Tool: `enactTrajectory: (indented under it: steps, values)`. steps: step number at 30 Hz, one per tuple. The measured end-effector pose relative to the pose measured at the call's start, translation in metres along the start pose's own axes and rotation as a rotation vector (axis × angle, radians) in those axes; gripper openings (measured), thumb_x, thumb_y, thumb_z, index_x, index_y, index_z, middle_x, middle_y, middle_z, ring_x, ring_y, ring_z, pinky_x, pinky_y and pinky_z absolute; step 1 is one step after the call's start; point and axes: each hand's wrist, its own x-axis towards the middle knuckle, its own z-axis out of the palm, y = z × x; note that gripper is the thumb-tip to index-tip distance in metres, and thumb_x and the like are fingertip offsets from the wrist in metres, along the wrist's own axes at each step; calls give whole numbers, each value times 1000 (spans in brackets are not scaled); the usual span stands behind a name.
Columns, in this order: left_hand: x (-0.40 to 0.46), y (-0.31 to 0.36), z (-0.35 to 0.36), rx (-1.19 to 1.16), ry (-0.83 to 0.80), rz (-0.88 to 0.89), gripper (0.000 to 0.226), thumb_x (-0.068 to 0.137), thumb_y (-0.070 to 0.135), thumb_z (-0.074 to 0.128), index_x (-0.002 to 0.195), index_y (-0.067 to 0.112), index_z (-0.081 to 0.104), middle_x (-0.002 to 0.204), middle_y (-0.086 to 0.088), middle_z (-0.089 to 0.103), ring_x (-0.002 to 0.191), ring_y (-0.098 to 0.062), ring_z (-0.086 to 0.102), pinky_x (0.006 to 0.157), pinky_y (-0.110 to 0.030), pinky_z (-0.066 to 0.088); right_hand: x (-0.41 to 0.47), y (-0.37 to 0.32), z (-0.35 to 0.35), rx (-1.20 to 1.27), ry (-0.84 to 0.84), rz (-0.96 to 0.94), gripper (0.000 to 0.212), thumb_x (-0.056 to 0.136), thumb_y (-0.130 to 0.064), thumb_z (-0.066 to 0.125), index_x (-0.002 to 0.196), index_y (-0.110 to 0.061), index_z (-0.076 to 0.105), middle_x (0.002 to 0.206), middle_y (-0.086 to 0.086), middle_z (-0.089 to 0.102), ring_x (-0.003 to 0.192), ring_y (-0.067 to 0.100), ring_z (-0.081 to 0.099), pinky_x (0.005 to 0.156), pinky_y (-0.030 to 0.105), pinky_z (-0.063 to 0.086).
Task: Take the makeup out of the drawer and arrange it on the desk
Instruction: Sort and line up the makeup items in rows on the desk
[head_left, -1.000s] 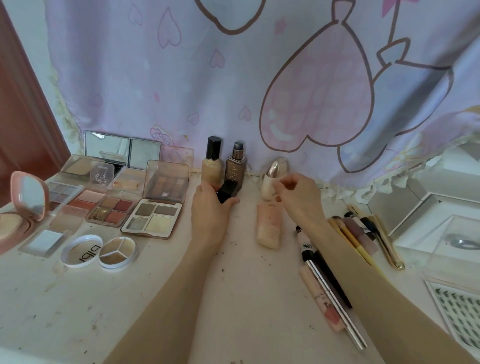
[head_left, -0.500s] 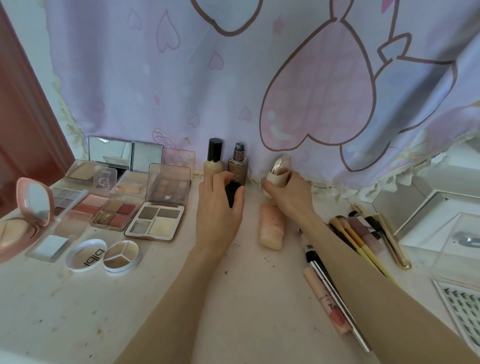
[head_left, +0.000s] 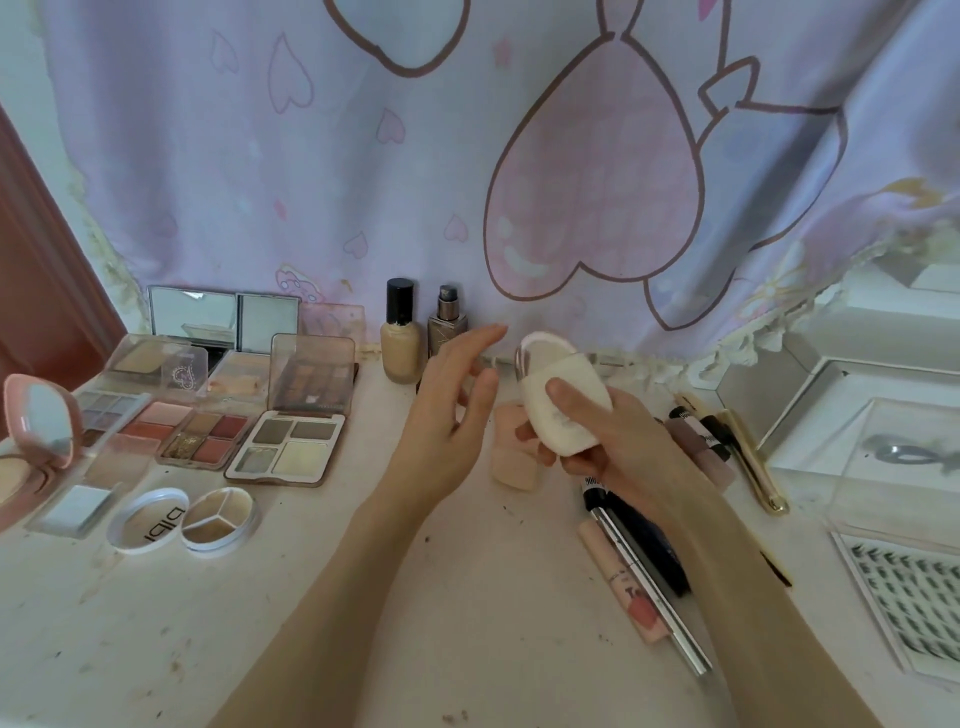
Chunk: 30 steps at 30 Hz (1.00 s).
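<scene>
My right hand (head_left: 618, 447) grips a white egg-shaped bottle (head_left: 563, 410) with a silver cap and holds it tilted above the desk (head_left: 467, 597). Just to its left, my left hand (head_left: 449, 415) hovers with its fingers straight and nothing in it. Against the curtain stand a beige foundation bottle (head_left: 399, 345) with a black cap and a brown pump bottle (head_left: 447, 322), partly behind my left fingers. A pink tube (head_left: 511, 465) lies flat under both hands. Open palettes (head_left: 288, 447) fill the left of the desk.
A pink mirror compact (head_left: 39, 441) and two round pots (head_left: 182, 517) sit at the left. Pens and tubes (head_left: 639, 566) lie to the right, with brushes (head_left: 748, 457) beyond them. A lash tray (head_left: 909, 592) and clear box (head_left: 883, 457) occupy the far right.
My right hand has lifted the white bottle off the desk and drawn it toward me. My left hand has let go of the small black item and opened.
</scene>
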Motion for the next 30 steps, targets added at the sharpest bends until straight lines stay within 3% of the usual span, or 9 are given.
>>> enactTrajectory:
  steps: [3, 9, 15, 19, 21, 23, 25, 27, 30]
  values:
    - [-2, 4, 3, 102, -72, 155, 32, 96, 20, 36, 123, 14, 52, 127, 3, 48, 119, -11, 46, 98, -26, 41, -4, -2, -12, 49, -146, 84, 46, 74, -38, 67, 103, -4, 60, 82, 19, 69, 43, 12, 51, 34, 15, 33]
    - [-5, 10, 13, 58, -228, 158, 32, 93, 27, 43, 122, 15, 47, 122, -1, 47, 109, -8, 47, 90, -18, 39, -3, 4, -33, 250, -112, 198, 43, 70, -43, 67, 92, -8, 59, 58, 14, 58, 28, 6, 33, 27, 10, 21]
    - [-4, 9, 14, -1, -165, 109, 22, 93, 30, 41, 108, 15, 44, 102, 6, 41, 88, -2, 43, 84, -9, 36, -1, 11, -28, 207, -171, 211, 49, 66, -44, 68, 95, -6, 57, 57, 12, 59, 29, 8, 34, 27, 13, 19]
    - [-4, 6, 13, 24, -160, -93, 4, 95, 27, 41, 93, 25, 43, 86, 10, 47, 74, 7, 45, 69, -7, 37, -3, 11, -23, -101, -149, 73, 54, 63, -47, 71, 100, -9, 61, 65, 3, 65, 42, 11, 47, 36, 16, 36]
    - [-4, 5, 14, 44, -68, -275, 15, 96, 26, 42, 82, 32, 45, 73, 12, 53, 65, 7, 50, 57, -7, 38, -3, 13, -18, -346, -73, -28, 37, 68, -42, 75, 96, -20, 63, 67, -7, 65, 54, 11, 56, 47, 21, 46]
    - [-2, 5, 12, 47, 26, -338, 17, 97, 30, 39, 83, 32, 49, 69, 13, 55, 63, 4, 52, 53, -10, 36, -1, 16, -14, -337, -13, -61, 32, 71, -38, 74, 95, -21, 62, 66, -6, 64, 51, 9, 55, 48, 21, 47]
    - [1, 7, 8, -79, 22, -265, 18, 96, 33, 35, 102, 27, 51, 81, 13, 56, 70, 1, 53, 63, -15, 40, 1, 16, -15, -126, 38, -39, 45, 68, -45, 70, 99, -13, 61, 68, 5, 62, 43, 9, 49, 40, 18, 39]
    - [1, 10, 5, -174, -92, -112, 25, 93, 32, 40, 114, 22, 49, 104, 10, 56, 91, -3, 56, 76, -20, 45, 1, 14, -22, 6, 33, -26, 54, 70, -51, 63, 100, -7, 60, 68, 14, 61, 36, 9, 40, 34, 17, 27]
    - [0, 12, 4, -170, -257, -8, 21, 88, 29, 48, 109, 25, 52, 121, 10, 53, 105, -6, 56, 83, -22, 46, 1, 12, -33, 96, -23, 44, 51, 75, -53, 58, 98, -8, 61, 59, 13, 59, 33, 10, 33, 32, 17, 20]
